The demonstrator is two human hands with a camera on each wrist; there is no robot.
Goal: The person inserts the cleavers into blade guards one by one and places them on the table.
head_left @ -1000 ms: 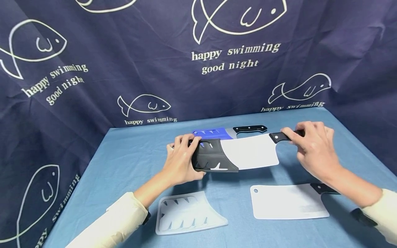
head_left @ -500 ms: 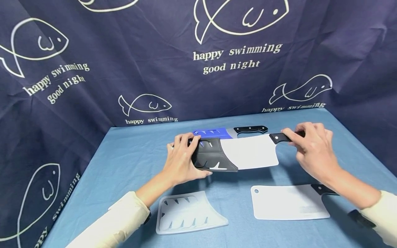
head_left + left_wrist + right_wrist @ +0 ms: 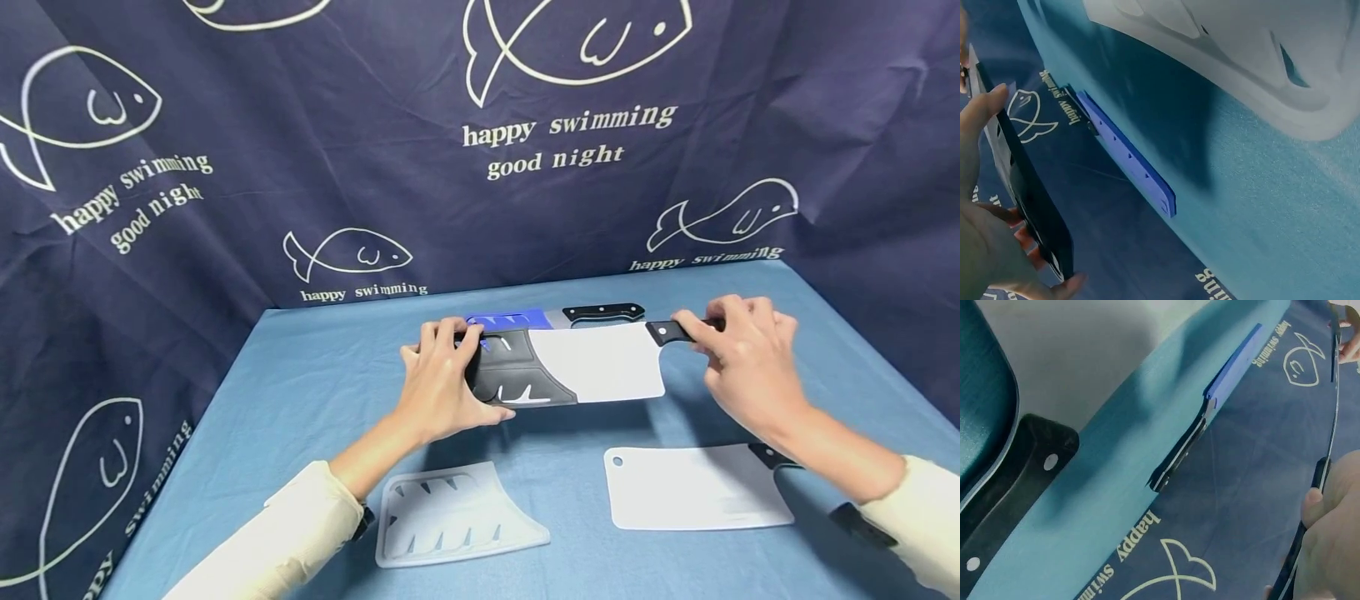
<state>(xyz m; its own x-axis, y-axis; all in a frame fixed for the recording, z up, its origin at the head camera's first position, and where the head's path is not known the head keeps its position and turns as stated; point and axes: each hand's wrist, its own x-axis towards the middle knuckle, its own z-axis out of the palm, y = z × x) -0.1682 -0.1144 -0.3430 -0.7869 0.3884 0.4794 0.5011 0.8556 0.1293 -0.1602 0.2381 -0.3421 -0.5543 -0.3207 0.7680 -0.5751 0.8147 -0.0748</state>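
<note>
My right hand [image 3: 753,358] grips the black handle of a cleaver [image 3: 607,362], its broad blade held up above the table. The blade's front part sits inside a black blade cover [image 3: 517,375], and the rest of the blade shows bare. My left hand [image 3: 442,383] holds that cover at its far end, thumb along the lower edge and fingers over the top. In the left wrist view the cover [image 3: 1032,200] appears edge-on between thumb and fingers. The right wrist view shows the right hand [image 3: 1335,537] wrapped on the handle.
A translucent white blade cover [image 3: 457,517] lies on the blue table [image 3: 322,383] at front left. A second cleaver [image 3: 697,487] lies at front right. Behind the held cleaver rests a knife [image 3: 603,312] in a blue cover [image 3: 517,318]. A dark fish-print cloth [image 3: 555,208] hangs behind.
The right hand and the cleaver have shifted slightly left, and less of the blade shows outside the black cover. The held cleaver's lower edge sits a little higher.
</note>
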